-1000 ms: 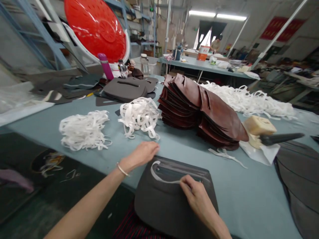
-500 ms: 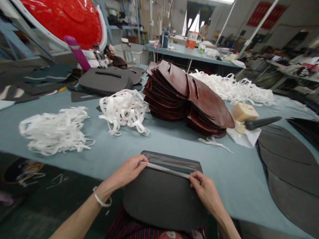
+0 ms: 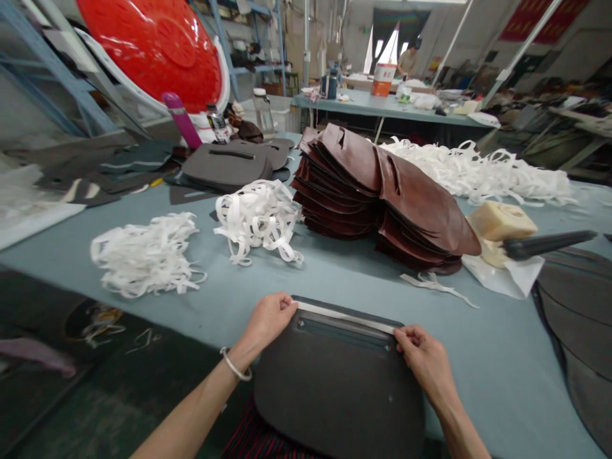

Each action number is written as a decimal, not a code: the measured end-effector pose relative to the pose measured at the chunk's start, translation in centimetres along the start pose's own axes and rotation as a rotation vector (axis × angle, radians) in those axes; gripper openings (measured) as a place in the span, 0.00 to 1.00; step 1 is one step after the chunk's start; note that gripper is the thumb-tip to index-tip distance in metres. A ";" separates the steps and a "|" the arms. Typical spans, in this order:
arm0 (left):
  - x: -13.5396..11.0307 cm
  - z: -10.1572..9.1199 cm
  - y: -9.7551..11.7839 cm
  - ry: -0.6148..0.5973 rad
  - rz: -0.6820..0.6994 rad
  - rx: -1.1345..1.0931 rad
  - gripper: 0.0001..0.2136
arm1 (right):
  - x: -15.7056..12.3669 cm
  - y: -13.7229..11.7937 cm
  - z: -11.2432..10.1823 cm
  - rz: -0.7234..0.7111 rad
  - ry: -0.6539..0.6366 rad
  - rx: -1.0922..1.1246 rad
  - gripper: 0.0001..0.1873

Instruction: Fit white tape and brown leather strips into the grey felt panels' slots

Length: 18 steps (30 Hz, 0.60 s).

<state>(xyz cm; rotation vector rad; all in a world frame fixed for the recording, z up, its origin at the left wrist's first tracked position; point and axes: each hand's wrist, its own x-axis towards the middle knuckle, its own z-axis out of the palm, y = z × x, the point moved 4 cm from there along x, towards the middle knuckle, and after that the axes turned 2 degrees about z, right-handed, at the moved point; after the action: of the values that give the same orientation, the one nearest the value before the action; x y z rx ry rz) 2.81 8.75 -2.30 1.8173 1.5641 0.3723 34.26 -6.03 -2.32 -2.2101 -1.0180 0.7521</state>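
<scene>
A dark grey leather panel with a slot near its top lies at the table's near edge, partly over my lap. A white strip of tape runs straight along the panel's top edge. My left hand pinches the strip's left end at the panel's top left corner. My right hand pinches its right end at the top right corner. The strip is stretched taut between both hands.
Two heaps of white strips lie beyond my left hand. A stack of brown leather panels stands at the centre. A yellow block and a black-handled tool rest at right, near dark panels. More grey panels lie behind.
A second ago the strip lay in a loose curl on the panel with my left hand beside it. Now both hands hold its ends, stretched along the top edge.
</scene>
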 end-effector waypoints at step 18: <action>1.0 0.5 -0.8 -0.122 -0.089 0.110 0.17 | 0.9 0.6 0.2 0.141 0.053 0.164 0.11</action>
<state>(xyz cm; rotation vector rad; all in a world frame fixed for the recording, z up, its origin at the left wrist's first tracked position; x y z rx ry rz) 2.77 9.54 -3.40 1.8092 1.6008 0.1336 34.86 -5.60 -3.08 -2.1629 -0.7528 0.8044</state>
